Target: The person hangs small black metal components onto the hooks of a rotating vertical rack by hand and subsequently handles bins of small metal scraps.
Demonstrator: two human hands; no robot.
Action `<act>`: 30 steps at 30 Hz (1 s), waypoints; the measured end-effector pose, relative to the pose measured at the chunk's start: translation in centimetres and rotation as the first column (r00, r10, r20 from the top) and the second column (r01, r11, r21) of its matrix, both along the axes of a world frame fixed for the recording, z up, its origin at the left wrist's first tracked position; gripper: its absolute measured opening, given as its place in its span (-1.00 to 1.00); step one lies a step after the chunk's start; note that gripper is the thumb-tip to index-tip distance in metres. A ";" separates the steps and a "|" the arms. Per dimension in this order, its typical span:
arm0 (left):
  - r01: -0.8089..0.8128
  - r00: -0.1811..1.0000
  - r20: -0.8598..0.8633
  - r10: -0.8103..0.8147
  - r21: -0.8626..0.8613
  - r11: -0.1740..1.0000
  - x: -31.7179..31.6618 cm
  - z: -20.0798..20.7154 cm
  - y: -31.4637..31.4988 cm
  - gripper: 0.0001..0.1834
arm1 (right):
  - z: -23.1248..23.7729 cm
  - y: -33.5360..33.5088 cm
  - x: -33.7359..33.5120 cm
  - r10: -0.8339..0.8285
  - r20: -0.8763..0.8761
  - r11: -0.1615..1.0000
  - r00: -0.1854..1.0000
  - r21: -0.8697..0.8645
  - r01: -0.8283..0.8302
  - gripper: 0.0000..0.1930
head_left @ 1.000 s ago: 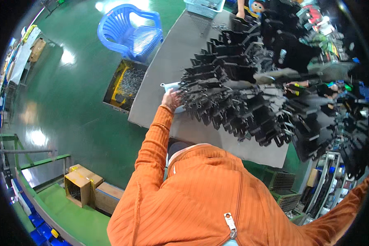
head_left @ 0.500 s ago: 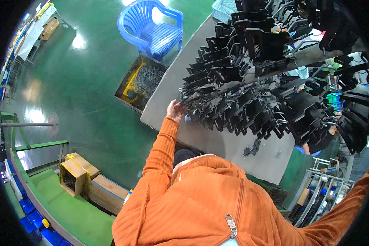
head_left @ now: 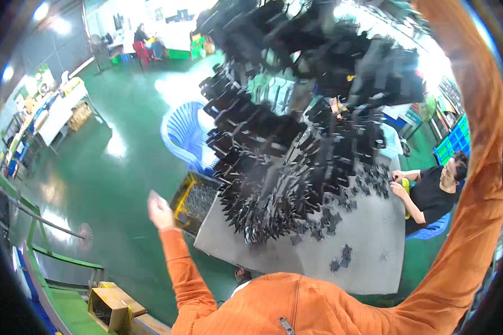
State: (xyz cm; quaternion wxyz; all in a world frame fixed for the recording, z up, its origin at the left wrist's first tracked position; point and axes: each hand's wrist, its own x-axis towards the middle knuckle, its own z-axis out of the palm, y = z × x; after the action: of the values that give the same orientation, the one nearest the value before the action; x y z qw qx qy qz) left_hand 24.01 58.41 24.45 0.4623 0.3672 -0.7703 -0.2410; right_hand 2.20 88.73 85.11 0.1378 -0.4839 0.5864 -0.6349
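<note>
- Head view, the hanging mass of black pieces (head_left: 279, 128): it fills the upper middle, in front of and above the bench (head_left: 369, 223), hiding much of the bench's far part.
- The pieces look flat, thin and matt black, overlapping in close rows, with small pale glints between them. Lower down they narrow into a bristling, jagged fringe of points; higher up they smear into broad dark blocks, too blurred to make out single outlines.
- Left hand (head_left: 160, 210): out to the left of the bench, well apart from the black mass and nearest to the dark bin (head_left: 183, 198) with yellow inside. The fingers point upward and away, but are blurred; I cannot tell how far they are spread or whether they have hold of anything small.
- Right hand: out of the picture. Only the orange sleeve (head_left: 480, 184) shows, rising along the right side to the top edge, so I cannot tell how its fingers stand or what they hold.
- Loose black pieces (head_left: 345, 255) lie in a small group on the bare grey bench top, with more scattered below and right of the hanging mass.
- A co-worker (head_left: 436, 192) in a black top is at the bench's right edge, both hands close together beside the scattered pieces.
- A blue chair (head_left: 181, 131) stands beyond the bin, partly behind the mass.
</note>
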 end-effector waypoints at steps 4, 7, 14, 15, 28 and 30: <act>0.118 0.659 -0.563 -0.498 -0.577 0.808 1.8 29.8 9.1 -0.59 | -0.5 0.2 -0.6 0.034 -0.005 0.998 0.999 0.046 -0.034 -0.75; 0.251 0.772 -0.102 -0.627 -0.858 0.448 4.1 42.1 17.5 -0.56 | -0.5 -1.8 -1.5 0.244 0.060 0.968 0.968 0.046 -0.247 -0.90; 0.794 0.555 0.680 -0.479 -0.604 0.064 -2.2 52.3 25.6 -0.37 | 0.3 0.0 -1.4 0.279 0.063 0.945 0.958 0.157 -0.285 -0.86; 0.874 0.437 0.773 -0.460 -0.486 0.015 -4.1 53.1 23.9 -0.36 | 0.2 -0.2 -1.3 0.311 0.097 0.932 0.945 0.161 -0.323 -0.85; 0.945 0.269 0.816 -0.512 -0.325 -0.021 -6.5 53.4 25.7 -0.42 | 0.5 -0.5 -2.3 0.316 -0.083 0.939 0.945 0.170 -0.299 -0.83; 0.958 0.258 0.823 -0.506 -0.287 0.021 -7.1 53.5 25.9 -0.43 | 0.1 2.3 -1.8 0.074 -0.297 0.984 0.952 0.178 -0.022 -0.76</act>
State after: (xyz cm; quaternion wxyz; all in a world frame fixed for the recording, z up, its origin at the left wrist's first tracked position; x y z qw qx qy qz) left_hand 16.93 84.26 77.93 0.1324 -0.3164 -0.9392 0.0140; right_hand 0.38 91.03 85.22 0.1033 -0.5756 0.6413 -0.4967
